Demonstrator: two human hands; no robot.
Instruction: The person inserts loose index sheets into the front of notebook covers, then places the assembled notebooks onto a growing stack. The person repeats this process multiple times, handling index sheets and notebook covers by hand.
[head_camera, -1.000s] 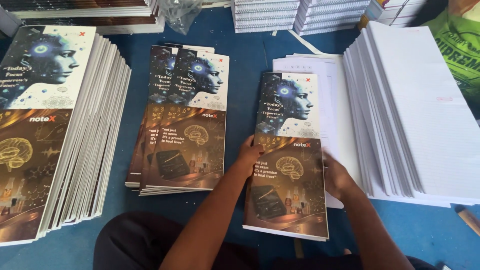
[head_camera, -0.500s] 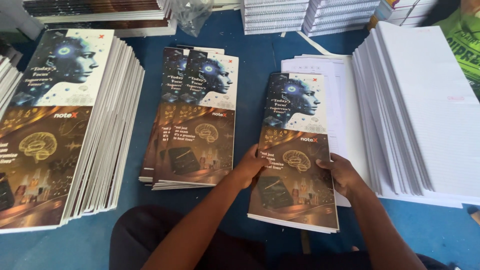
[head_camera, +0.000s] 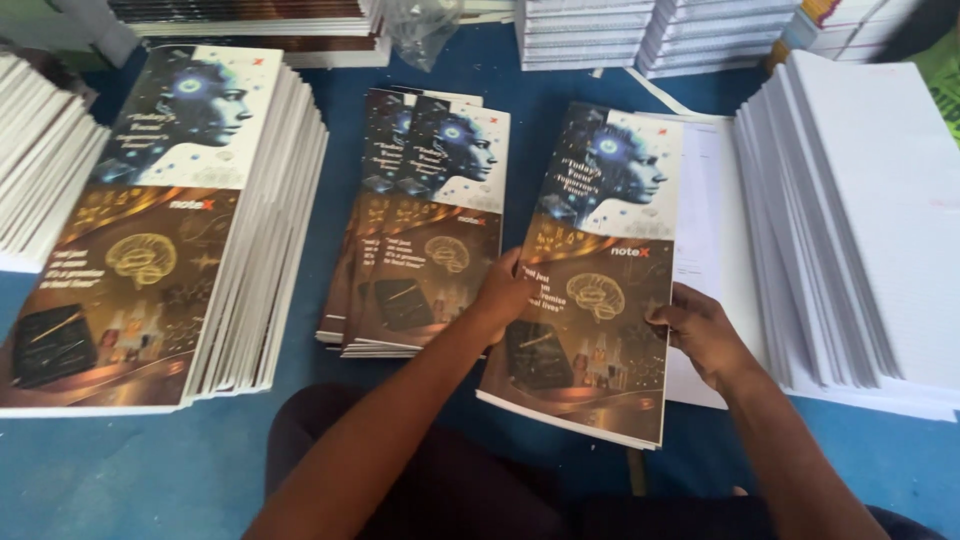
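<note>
Now left hand (head_camera: 503, 296) and right hand (head_camera: 700, 335) both closed on edges of printed booklet (head_camera: 592, 270)

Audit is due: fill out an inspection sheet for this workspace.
Surface: blue floor covering.
Job's things: printed-cover booklet held at its side edges over white sheets.
Clutter: tall covered stack left; short covered stack centre; white page stacks right; clear plastic bag.
Grippers: left hand on booklet's left edge, right hand on right edge.
Cables: nothing seen.
Surroundings: more stacks behind.
</note>
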